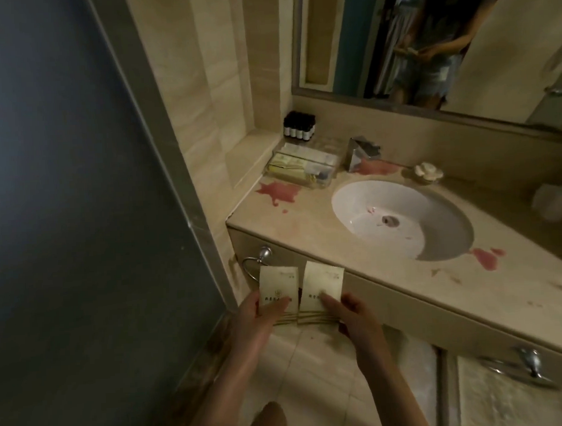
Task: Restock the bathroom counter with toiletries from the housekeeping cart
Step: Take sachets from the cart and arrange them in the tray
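Nearest me, both hands are holding cream toiletry packets out over the floor, in front of the vanity's front panel and below the surface's edge. The left hand (261, 318) is pinching the left packet (279, 286), its thumb lying across the printed face. The right hand (355, 315) is pinching the right packet (322, 283) the same way. The fingers underneath are hiding from me. Striped edges are showing below both packets, and I cannot tell whether those are further packets. The print is blurring past reading.

A chrome towel ring (254, 266) is hanging on the panel just behind the left packet, which is partly covering it.

Further on, the surface (306, 234) is carrying pink stains (279, 193) around a white sink (401, 218), which is flecked pink near the drain.

At the back left, a clear tray (327, 176) is holding more cream packets, plus small dark items I cannot make out. Small dark bottles (299, 126) are standing in a cluster behind it, by the wall. A chrome faucet (362, 152) is standing behind the sink, with a white flower-shaped dish (428, 172) to its right. A white object (556, 203) is being cut off at the right edge.

Farthest, the mirror (427, 48) is showing a dim reflection of a person's torso and hands.
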The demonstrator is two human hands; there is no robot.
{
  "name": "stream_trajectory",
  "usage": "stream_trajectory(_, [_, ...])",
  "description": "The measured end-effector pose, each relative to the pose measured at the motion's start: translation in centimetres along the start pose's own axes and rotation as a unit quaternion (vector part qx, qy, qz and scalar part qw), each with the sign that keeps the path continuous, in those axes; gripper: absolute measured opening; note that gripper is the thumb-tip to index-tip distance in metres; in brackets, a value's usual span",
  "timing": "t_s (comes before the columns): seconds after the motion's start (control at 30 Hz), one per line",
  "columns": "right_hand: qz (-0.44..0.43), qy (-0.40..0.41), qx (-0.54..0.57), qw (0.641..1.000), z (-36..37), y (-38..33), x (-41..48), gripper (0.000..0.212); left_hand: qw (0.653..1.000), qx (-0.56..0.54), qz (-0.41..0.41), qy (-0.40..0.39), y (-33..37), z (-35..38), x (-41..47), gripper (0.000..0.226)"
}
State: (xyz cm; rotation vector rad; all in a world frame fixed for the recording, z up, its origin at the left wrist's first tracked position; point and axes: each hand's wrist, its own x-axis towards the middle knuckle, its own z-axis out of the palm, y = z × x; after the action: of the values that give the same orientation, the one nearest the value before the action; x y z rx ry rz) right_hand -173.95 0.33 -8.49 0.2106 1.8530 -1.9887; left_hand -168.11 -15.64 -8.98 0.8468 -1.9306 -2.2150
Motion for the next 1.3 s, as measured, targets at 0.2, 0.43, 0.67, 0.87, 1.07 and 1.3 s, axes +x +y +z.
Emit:
stream_trajectory(0.2, [0.007,-0.014,-0.006,1.0,1.7,-1.2,6.5,0.015,0.999,0.054,0.002,-0.006,1.7,1.2,7.0,0.028])
stream_trajectory(0.43, [-0.006,0.003,-0.036,0.999,4.9,-5.9,18.0,0.016,0.999,0.004,-0.012,-0.053,6.3,2.6,20.6,0.029])
stream_trajectory(0.67, [-0.013,0.027,-0.044,0.999,9.7,-10.9,29.2,0.018,0.997,0.017,0.008,-0.079,11.0,1.8,33.4,0.036])
stream_trajectory(0.87, [0.014,0.056,-0.021,0.998,11.7,-11.0,34.2,0.014,0.994,0.04,-0.026,-0.096,11.7,0.9,39.6,0.043])
stream_trajectory(1.07, [0.041,0.084,-0.001,0.996,11.6,-11.9,38.3,0.018,0.991,0.055,-0.037,-0.113,12.5,1.2,43.6,0.033])
stream_trajectory(1.3, [0.051,0.079,-0.004,0.996,12.0,-12.4,41.9,0.015,0.986,0.052,-0.036,-0.157,13.8,2.9,46.9,0.028])
